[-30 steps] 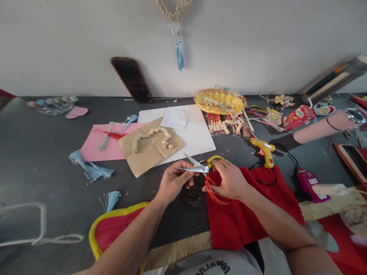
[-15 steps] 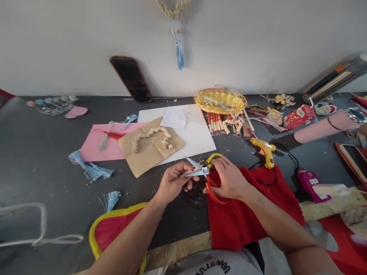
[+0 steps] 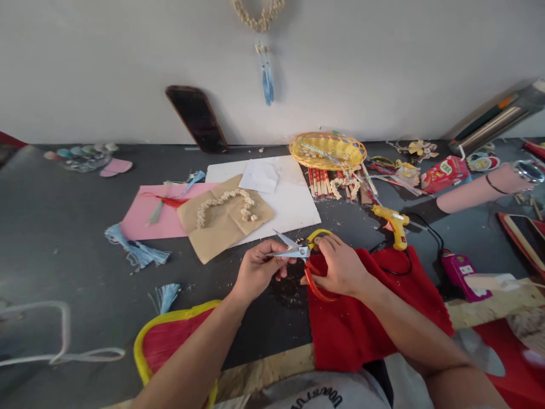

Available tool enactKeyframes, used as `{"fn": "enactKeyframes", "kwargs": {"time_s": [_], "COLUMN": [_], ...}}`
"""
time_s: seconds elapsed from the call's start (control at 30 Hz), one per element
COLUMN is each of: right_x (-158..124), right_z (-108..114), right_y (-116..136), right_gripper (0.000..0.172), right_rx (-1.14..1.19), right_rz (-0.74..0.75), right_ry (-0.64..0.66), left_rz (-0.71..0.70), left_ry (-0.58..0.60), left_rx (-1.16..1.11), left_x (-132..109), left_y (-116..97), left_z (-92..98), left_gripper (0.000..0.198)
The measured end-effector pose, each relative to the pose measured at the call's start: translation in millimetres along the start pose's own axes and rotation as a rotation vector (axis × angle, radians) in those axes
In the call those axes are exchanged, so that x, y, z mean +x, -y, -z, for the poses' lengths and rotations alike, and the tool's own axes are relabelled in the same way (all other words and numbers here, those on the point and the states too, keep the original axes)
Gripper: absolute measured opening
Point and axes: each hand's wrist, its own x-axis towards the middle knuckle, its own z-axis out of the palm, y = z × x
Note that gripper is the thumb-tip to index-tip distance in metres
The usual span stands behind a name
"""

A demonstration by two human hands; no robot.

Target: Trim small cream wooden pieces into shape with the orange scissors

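Observation:
My right hand (image 3: 340, 264) grips a pair of scissors (image 3: 303, 251) by its handles, one loop yellow and one red. The blades are spread apart and point left. My left hand (image 3: 261, 267) is closed right at the blades, its fingertips pinched together; whatever lies between them is too small to make out. Just beyond my hands, a curved string of small beige beads or pieces (image 3: 225, 199) rests on brown paper (image 3: 204, 241). Red cloth (image 3: 353, 329) lies beneath my right hand and forearm.
A yellow glue gun (image 3: 394, 224) with a black cord lies right of my hands. Farther back stand a yellow basket (image 3: 361, 150), a pink bottle (image 3: 481, 190) and a phone (image 3: 198, 119) leaning on the wall. Blue tassels (image 3: 138, 253) and a yellow-edged red piece (image 3: 170, 335) lie left.
Almost nothing differs. My hands and the open scissors hold nearly the same position, and the view has shifted very slightly.

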Motion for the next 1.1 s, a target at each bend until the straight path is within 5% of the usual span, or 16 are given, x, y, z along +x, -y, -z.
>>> {"fn": "enactKeyframes", "kwargs": {"time_s": [0.2,0.57,0.87,1.1], "right_x": [0.1,1.1,0.8,3.3], "right_z": [-0.4,3.0,-0.7,2.9], "right_y": [-1.2,-1.4,-4.0,-24.1], "right_gripper": [0.071,0.057,0.07,0.059], "right_rx": [-0.007,0.032,-0.025,-0.059], "right_rz": [0.039,0.043,-0.008,-0.133], "right_ry": [-0.004,0.025,0.026,-0.156], "left_rz": [0.044,0.049,0.05,0.063], "left_ry": [0.063,0.079,0.1,0.057], "left_rx": [-0.016,-0.036,-0.104,-0.107], "left_x": [-0.7,-1.7,-0.5,0.8], "left_y": [-0.8,0.7,3.0,0.5], "left_z": [-0.1,0.5,-2.4,-2.3], "left_gripper": [0.03,0.032,0.033,0.038]}}
